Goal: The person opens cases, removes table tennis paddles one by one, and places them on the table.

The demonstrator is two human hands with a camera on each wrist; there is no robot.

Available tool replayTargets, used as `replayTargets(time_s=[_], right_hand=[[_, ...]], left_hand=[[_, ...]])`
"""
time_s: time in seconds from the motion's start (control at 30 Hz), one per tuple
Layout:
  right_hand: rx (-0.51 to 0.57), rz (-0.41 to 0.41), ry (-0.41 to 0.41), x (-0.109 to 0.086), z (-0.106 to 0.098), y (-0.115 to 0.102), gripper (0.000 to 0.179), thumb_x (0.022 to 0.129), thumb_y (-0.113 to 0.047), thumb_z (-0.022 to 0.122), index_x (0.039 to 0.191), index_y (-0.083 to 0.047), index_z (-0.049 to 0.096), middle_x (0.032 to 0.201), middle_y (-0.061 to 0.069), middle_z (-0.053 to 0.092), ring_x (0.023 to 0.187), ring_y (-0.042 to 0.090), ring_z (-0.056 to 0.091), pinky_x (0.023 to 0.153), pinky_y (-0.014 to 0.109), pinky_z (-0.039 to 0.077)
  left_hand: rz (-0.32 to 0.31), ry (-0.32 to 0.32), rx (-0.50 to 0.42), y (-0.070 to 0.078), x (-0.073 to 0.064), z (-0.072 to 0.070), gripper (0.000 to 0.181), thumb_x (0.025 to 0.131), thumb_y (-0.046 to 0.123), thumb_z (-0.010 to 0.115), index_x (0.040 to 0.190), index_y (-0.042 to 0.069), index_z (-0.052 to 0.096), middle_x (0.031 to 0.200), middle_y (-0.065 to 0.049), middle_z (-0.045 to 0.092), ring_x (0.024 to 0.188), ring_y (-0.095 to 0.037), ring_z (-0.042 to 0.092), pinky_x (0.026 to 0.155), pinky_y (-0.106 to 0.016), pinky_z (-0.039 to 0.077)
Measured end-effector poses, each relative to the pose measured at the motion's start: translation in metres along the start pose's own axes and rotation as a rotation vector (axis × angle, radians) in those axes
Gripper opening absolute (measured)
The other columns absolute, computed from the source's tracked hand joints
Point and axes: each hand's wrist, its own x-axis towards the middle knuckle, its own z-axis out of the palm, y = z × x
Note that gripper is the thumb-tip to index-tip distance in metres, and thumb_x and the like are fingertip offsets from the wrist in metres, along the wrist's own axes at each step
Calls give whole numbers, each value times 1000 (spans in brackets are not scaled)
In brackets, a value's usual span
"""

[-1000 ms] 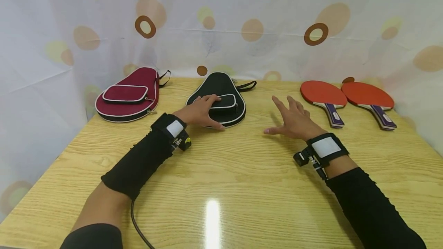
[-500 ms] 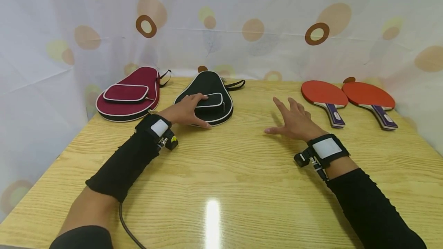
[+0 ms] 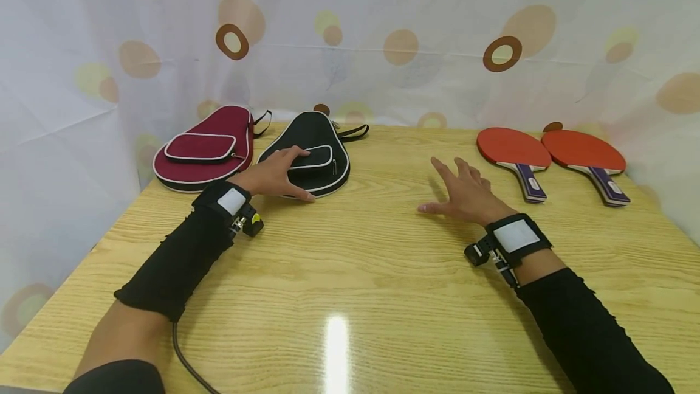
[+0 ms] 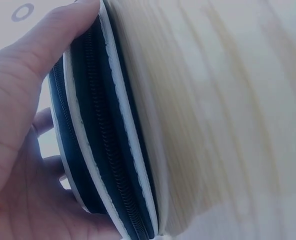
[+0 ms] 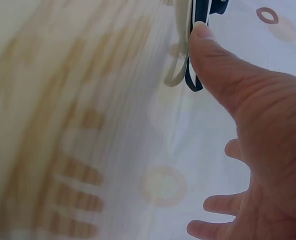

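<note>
A black table tennis paddle case [image 3: 307, 128] with white piping lies flat on the wooden table, its small zipped pocket facing up. My left hand [image 3: 271, 174] grips it at the near left, fingers over the pocket and thumb along the front edge. In the left wrist view the thumb lies against the zipped side [image 4: 105, 120] of the case. Just left of it is a maroon paddle case [image 3: 199, 146] of the same shape. My right hand [image 3: 465, 193] hovers over the table with fingers spread, holding nothing, left of two red paddles [image 3: 514, 148].
The paddles lie side by side at the back right, purple handles toward the front. A patterned white curtain [image 3: 361, 35] hangs behind the table [image 3: 394, 284]. A cable [image 3: 188, 363] trails from the left forearm. The black case's wrist strap [image 3: 354, 133] points right.
My left hand has slid the black case leftward along the table, closer to the maroon case. The right hand stays almost where it was, and the paddles have not moved.
</note>
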Motion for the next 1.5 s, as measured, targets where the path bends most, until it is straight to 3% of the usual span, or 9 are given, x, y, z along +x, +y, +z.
replayTargets(time_s=[0.33,0.93,1.13,1.3,1.4,1.5], right_hand=[[-10,-6,-3,2,2,-1,104,88,-47,76,161,-5,16,157,40,7,142,64,11,104,80,13],[7,-28,-14,-1,-3,-8,103,88,-49,75,160,-4,16,156,41,7,140,66,11,103,81,14],[21,-38,-7,-1,-2,-10,102,88,-46,76,161,-5,16,157,40,6,141,65,9,103,81,12],[22,-48,9,-1,-3,-13,102,88,-47,76,161,-6,18,158,39,7,142,64,10,104,81,13],[20,-44,6,-1,-6,-15,101,89,-47,75,161,-6,17,158,39,6,142,64,9,105,80,12],[18,-38,-2,-1,-8,-17,100,90,-46,74,161,-6,16,158,39,5,143,64,7,105,80,11]], left_hand=[[-23,9,16,-13,-7,-4,100,79,46,84,154,7,30,157,-24,30,145,-39,28,117,-57,25],[-26,12,6,-13,-8,-7,100,79,42,86,154,6,30,157,-24,30,146,-39,26,119,-56,23],[-18,-19,23,-13,-8,-8,103,79,44,85,156,5,27,161,-23,26,148,-41,22,119,-58,20],[-36,-2,-37,-17,-15,-29,108,82,44,83,160,5,18,164,-21,19,150,-39,17,119,-59,18],[-93,20,-62,-27,-24,-53,105,85,36,80,161,7,14,165,-22,17,151,-39,15,118,-63,17],[-191,0,-33,-44,-34,-77,101,84,21,76,162,8,13,162,-25,19,145,-44,21,112,-67,26]])
